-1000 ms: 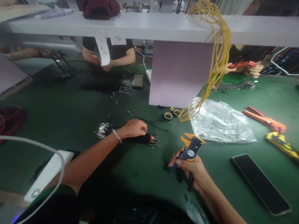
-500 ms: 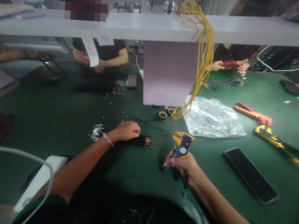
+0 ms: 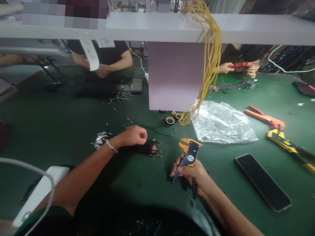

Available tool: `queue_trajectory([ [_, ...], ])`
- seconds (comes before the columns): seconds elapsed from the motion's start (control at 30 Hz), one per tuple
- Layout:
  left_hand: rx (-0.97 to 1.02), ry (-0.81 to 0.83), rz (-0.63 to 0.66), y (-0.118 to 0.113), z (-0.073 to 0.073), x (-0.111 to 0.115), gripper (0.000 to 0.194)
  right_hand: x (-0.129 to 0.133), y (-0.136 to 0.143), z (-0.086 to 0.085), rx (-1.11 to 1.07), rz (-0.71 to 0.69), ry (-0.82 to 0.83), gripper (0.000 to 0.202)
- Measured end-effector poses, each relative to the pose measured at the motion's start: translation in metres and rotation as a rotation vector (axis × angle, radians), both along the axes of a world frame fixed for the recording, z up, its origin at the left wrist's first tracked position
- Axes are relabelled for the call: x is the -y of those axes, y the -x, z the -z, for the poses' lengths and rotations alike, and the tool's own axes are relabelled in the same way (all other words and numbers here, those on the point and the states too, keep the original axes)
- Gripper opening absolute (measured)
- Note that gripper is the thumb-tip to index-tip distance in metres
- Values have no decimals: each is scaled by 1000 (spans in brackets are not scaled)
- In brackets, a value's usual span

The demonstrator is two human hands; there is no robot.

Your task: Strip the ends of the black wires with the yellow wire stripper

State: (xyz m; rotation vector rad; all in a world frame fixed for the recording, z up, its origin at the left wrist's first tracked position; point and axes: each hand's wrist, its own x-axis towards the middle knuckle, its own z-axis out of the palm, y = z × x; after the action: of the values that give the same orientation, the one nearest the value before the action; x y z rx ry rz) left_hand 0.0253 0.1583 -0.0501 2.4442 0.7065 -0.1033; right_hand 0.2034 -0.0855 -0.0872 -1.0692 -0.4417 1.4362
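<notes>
Over a bundle of black wires [image 3: 137, 149], my left hand [image 3: 133, 135] is closed with its fingers curled. Whether a wire is inside the fist I cannot make out. The bundle has shiny terminals at its left end and bare copper at its right end. My right hand [image 3: 187, 170] grips a blue-and-yellow wire stripper [image 3: 190, 152] by its handles, jaws pointing up and to the left. No wire shows in its jaws. A few loose black wires [image 3: 148, 127] lie beyond my left hand.
A clear plastic bag [image 3: 224, 122], orange crimping pliers [image 3: 266, 118], a yellow-handled tool [image 3: 287, 143] and a phone [image 3: 262, 182] lie to the right. Yellow wires [image 3: 211, 57] hang off a white shelf [image 3: 153, 26]. Tape rolls [image 3: 170, 120] sit below a panel. Two people work opposite.
My left hand has turned slightly, its curled fingers now showing more to the side. The right hand holds the wire stripper much as before. The whole view has shifted a little.
</notes>
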Motion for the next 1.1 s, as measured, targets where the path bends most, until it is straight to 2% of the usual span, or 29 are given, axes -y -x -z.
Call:
queue_trajectory([
  [0.1,1,0,22,-3,0,2,20,0,0,0,-3,1,-5,19],
  [0.23,7,-93,53,-14,2,2,17,0,0,-2,-10,17,-6,21],
  [0.43,42,-314,-45,-53,8,-19,19,-1,-1,-2,-20,24,-6,20],
  [0.6,33,-351,-34,-77,22,-29,12,-1,-2,-2,-10,25,4,21],
  [0.77,52,-355,-51,-80,28,-28,13,-1,-3,-3,-16,35,-3,20],
  [1.1,159,-300,-68,-69,21,-20,13,-1,-3,-2,-27,40,-10,19],
])
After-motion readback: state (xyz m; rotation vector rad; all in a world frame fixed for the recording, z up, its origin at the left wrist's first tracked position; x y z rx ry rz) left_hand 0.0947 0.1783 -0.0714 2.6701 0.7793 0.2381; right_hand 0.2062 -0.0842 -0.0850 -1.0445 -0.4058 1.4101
